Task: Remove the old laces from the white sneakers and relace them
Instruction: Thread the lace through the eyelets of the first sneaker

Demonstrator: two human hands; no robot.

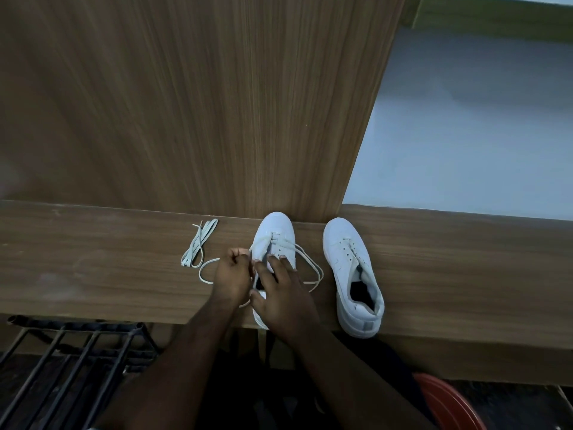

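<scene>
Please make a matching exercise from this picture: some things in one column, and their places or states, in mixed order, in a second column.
Column one:
1. white sneaker on the left
2. white sneaker on the right
3. folded loose pale shoelace
4. left hand

Column two:
A. lies alone on the wooden ledge
B. has empty eyelets
C. pinches a lace
D. has a lace through its front eyelets

Pairs: 1-D, 2-B, 3-A, 4-C
</scene>
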